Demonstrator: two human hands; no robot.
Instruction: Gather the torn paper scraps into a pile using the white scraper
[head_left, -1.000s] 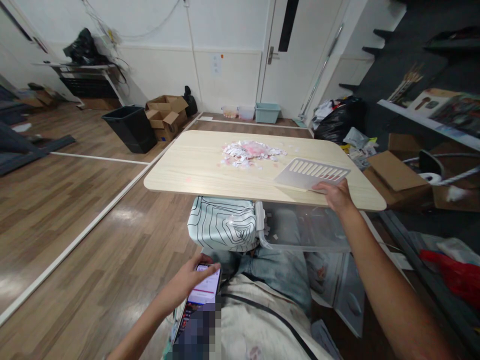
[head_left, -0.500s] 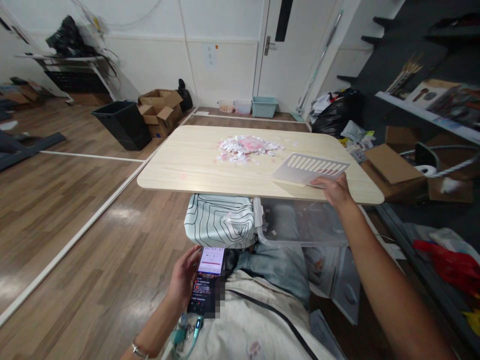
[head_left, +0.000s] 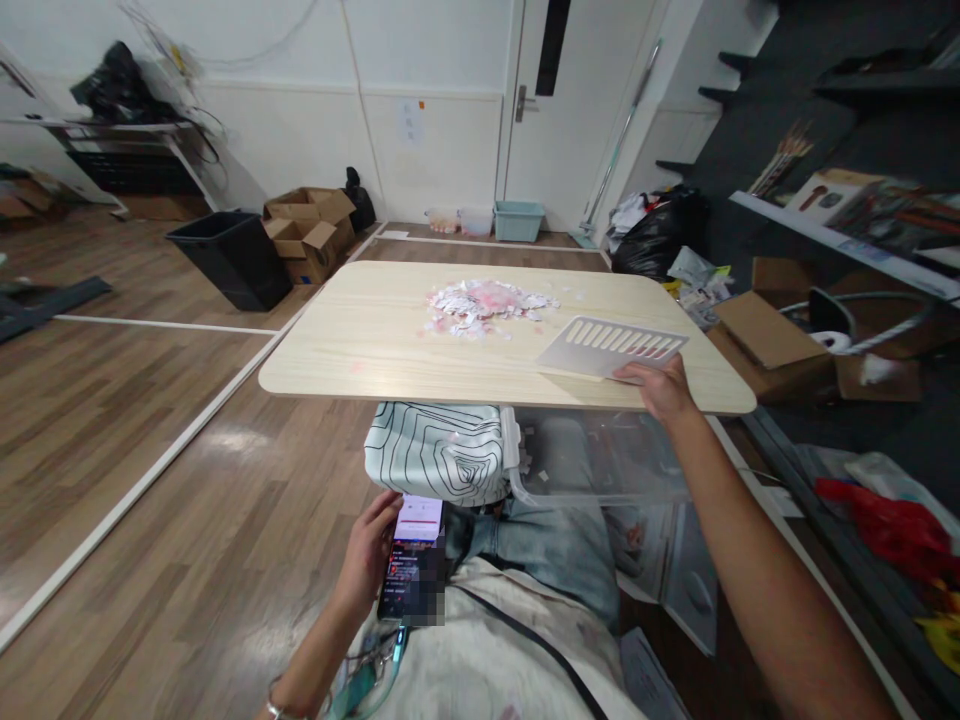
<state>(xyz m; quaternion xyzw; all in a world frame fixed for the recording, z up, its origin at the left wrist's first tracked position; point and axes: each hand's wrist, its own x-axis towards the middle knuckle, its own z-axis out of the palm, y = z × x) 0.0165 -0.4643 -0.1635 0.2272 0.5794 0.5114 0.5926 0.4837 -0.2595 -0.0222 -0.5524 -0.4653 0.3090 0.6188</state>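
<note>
My right hand point(head_left: 660, 388) grips the near right edge of a flat white plastic panel point(head_left: 581, 358) with a row of slots. The panel is tilted over the right part of a pale wood table point(head_left: 322, 340). Left of it, on the table, lies a loose heap of small white and pink paper-like scraps point(head_left: 487, 300). Low in the view, my left hand point(head_left: 367, 550) is closed around the left side of a smartphone point(head_left: 412, 560) with a lit screen. The phone's far end is partly hidden by a pale cushion-like thing with black lines point(head_left: 439, 450).
A clear plastic bin point(head_left: 600, 460) with a few scraps in it sits under the table's near edge, above my lap. A black waste bin point(head_left: 232, 262) and cardboard boxes point(head_left: 315, 225) stand back left. Another open carton point(head_left: 776, 320) and shelves flank the right.
The whole view has shifted slightly, so the table appears a little lower and further left. Both hands keep their holds, and the scrap heap looks the same.
</note>
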